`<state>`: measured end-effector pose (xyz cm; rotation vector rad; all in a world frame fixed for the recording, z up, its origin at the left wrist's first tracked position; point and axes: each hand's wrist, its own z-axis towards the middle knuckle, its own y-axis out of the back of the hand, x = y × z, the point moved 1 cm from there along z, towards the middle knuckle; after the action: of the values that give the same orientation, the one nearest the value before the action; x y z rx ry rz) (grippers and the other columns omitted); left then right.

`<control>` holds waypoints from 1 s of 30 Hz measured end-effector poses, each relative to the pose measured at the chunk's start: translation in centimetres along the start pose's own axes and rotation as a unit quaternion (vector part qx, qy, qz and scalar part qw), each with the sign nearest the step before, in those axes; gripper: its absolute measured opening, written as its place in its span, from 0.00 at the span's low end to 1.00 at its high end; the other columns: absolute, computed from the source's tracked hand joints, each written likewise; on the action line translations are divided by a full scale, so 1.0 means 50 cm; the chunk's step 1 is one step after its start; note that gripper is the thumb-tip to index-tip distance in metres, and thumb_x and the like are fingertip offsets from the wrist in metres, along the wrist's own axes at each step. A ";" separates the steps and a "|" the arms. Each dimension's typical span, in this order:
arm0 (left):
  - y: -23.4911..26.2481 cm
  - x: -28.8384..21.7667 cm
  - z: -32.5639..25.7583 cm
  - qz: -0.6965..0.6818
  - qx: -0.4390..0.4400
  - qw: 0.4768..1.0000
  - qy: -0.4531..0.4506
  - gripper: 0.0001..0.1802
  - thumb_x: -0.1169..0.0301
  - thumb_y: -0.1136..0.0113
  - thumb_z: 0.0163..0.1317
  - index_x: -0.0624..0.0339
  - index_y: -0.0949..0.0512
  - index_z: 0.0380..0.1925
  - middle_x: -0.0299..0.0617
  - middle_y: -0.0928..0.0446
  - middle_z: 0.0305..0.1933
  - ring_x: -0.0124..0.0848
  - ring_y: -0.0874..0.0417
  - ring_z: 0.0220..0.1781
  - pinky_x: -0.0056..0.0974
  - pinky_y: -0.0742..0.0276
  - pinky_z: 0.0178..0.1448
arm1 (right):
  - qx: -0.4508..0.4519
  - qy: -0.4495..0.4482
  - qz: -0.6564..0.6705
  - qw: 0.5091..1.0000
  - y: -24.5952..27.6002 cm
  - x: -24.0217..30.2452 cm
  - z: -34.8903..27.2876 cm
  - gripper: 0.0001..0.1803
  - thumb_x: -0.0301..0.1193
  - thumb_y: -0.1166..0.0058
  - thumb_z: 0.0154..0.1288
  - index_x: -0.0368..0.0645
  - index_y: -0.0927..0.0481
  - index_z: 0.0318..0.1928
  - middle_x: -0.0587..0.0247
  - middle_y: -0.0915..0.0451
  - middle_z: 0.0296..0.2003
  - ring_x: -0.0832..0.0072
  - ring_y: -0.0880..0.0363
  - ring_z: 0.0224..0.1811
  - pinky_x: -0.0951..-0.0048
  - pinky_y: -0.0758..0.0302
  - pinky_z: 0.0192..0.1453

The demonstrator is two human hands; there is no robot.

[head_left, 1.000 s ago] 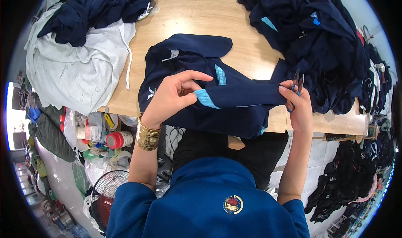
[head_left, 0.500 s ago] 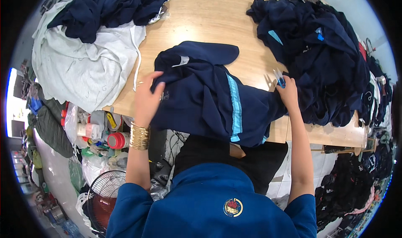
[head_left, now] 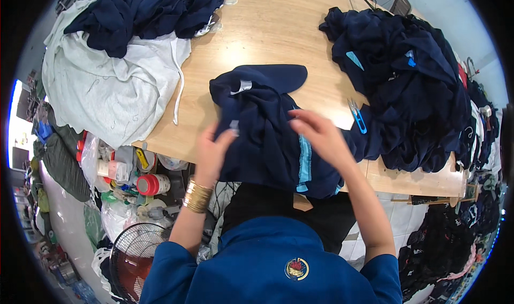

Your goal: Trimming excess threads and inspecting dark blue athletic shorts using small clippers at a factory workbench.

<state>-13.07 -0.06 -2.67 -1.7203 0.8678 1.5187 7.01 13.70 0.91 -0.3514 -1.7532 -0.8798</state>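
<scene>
A navy shirt [head_left: 257,138] lies crumpled at the table's front edge, its collar [head_left: 276,76] spread toward the far side. A light blue strip [head_left: 304,162] runs down its right part, and a white label [head_left: 242,86] shows at the neck. At the shirt's left edge is my left hand [head_left: 210,153], thumb spread apart from the blurred fingers. My right hand [head_left: 320,135] hovers over or touches the cloth by the strip, fingers stretched out and holding nothing visible. Blue-handled thread snips [head_left: 357,118] lie on the table to its right.
A large heap of navy garments [head_left: 412,90] covers the table's right side. White cloth [head_left: 107,90] with more navy garments [head_left: 144,15] on top fills the left. Below the table's left edge stand a red-lidded jar [head_left: 152,184] and a fan [head_left: 136,256].
My right hand has let go of the thread snips and moved left over the shirt. My left hand has shifted right and slightly nearer; the snips now lie on the table.
</scene>
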 end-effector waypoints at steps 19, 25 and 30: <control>-0.069 0.051 -0.074 -0.422 0.100 0.862 0.261 0.30 0.49 0.53 0.65 0.60 0.35 0.59 0.43 0.31 0.60 0.37 0.28 0.58 0.44 0.34 0.63 | 0.123 0.274 -0.207 0.931 -0.139 -0.012 -0.254 0.27 0.25 0.43 0.42 0.43 0.26 0.50 0.64 0.30 0.31 0.68 0.28 0.36 0.71 0.31 0.39; -0.084 0.028 -0.065 -0.381 0.109 0.847 0.353 0.14 0.67 0.40 0.58 0.60 0.24 0.42 0.41 0.20 0.37 0.31 0.18 0.37 0.35 0.21 0.43 | 0.184 0.295 -0.178 0.920 -0.155 -0.018 -0.259 0.26 0.26 0.43 0.45 0.43 0.26 0.50 0.63 0.29 0.33 0.68 0.28 0.36 0.69 0.32 0.41; -0.093 0.021 -0.086 -0.372 0.084 0.871 0.310 0.17 0.68 0.42 0.59 0.64 0.27 0.47 0.45 0.21 0.44 0.36 0.19 0.44 0.39 0.23 0.51 | 0.341 0.140 -0.137 0.919 -0.093 -0.013 -0.246 0.22 0.38 0.46 0.60 0.47 0.27 0.55 0.59 0.23 0.39 0.66 0.24 0.47 0.70 0.30 0.52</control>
<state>-6.76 -1.11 -3.04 -2.0936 0.4869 0.3674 12.87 1.95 0.17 0.4685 -1.7352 -0.4262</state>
